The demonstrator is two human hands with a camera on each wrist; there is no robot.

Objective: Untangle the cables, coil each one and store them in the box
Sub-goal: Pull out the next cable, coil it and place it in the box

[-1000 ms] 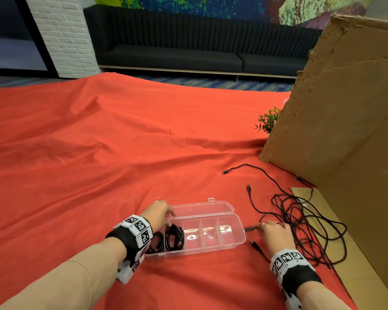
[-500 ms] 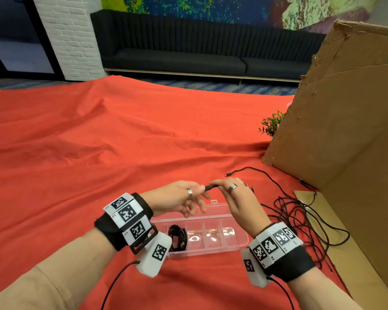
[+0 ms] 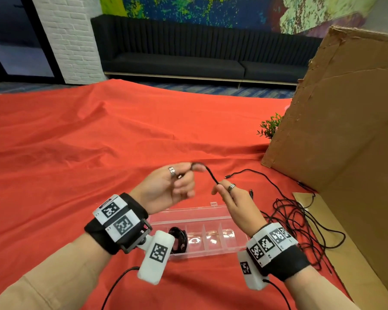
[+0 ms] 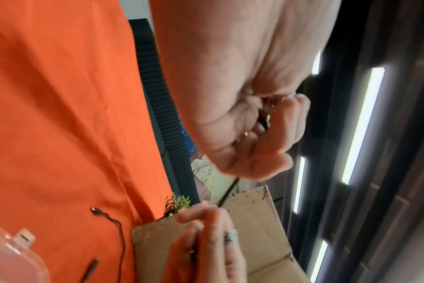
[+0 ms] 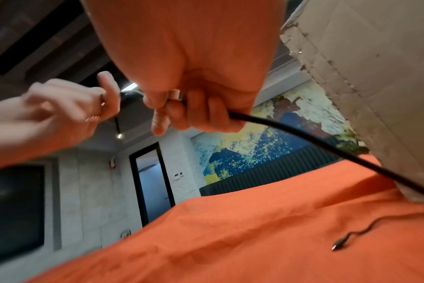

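Observation:
Both hands are raised above the clear plastic box point(image 3: 213, 208), with a short stretch of black cable point(image 3: 209, 173) between them. My left hand point(image 3: 188, 170) pinches the cable's plug end, fingers curled point(image 4: 264, 132). My right hand point(image 3: 218, 187) grips the same cable a little to the right and lower point(image 5: 182, 111); from there the cable point(image 5: 303, 138) runs down toward the tangle of black cables point(image 3: 300, 222) on the red cloth. A coiled black cable point(image 3: 178, 240) lies in the box's leftmost compartment; the other compartments show no cable.
A large cardboard sheet point(image 3: 345, 130) stands along the right side, with a small green plant point(image 3: 270, 126) at its far corner. A loose cable end with a plug point(image 3: 230, 176) lies on the cloth beyond the right hand. Red cloth point(image 3: 99, 153) covers the whole surface.
A second ago the left hand was at the box and the right hand on a cable end on the cloth. Both rose and met; now they have drawn apart along the cable.

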